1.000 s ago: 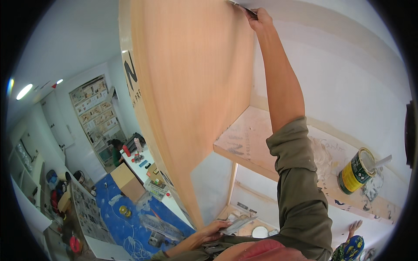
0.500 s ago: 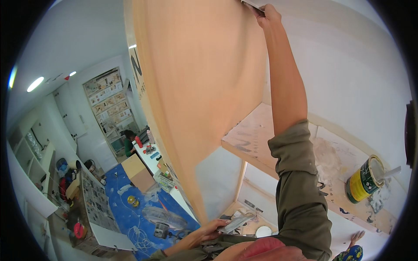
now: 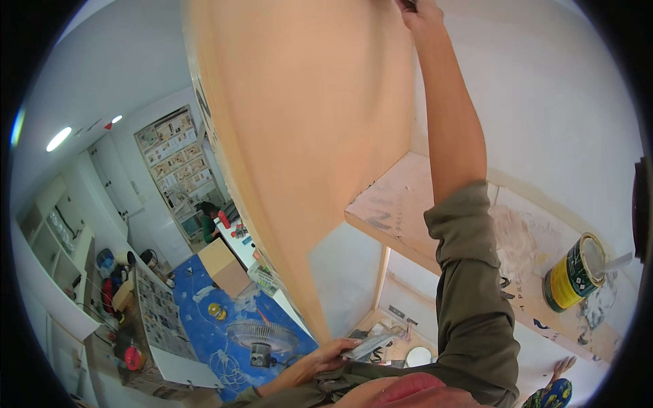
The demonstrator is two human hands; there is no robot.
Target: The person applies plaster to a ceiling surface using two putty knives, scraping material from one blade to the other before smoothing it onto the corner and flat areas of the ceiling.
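Observation:
At the top edge, my right hand (image 3: 423,12) is closed on a putty knife (image 3: 408,5); most of the tool is cut off by the frame. My raised right arm runs along the inner corner where a tall, light wood panel (image 3: 299,122) meets the white wall (image 3: 537,102). Low in the middle, my left hand (image 3: 330,358) is closed on a flat, greyish putty blade (image 3: 373,345) smeared with pale material. Right of my right sleeve, an open yellow and dark green can (image 3: 570,275) stands on a putty-smeared wooden shelf (image 3: 401,197); a pale flat stick or handle pokes from it.
Lower left, a fan (image 3: 262,340) stands over a blue-covered floor (image 3: 197,326) with cables and a cardboard box (image 3: 221,264). A person (image 3: 209,221) sits by a white table farther back. Another person's hand (image 3: 562,367) shows at lower right. A round white lid (image 3: 418,357) lies below the shelf.
My right hand has gone higher with the putty knife, partly leaving the picture. The view has shifted slightly. My left hand keeps its hold on the putty blade.

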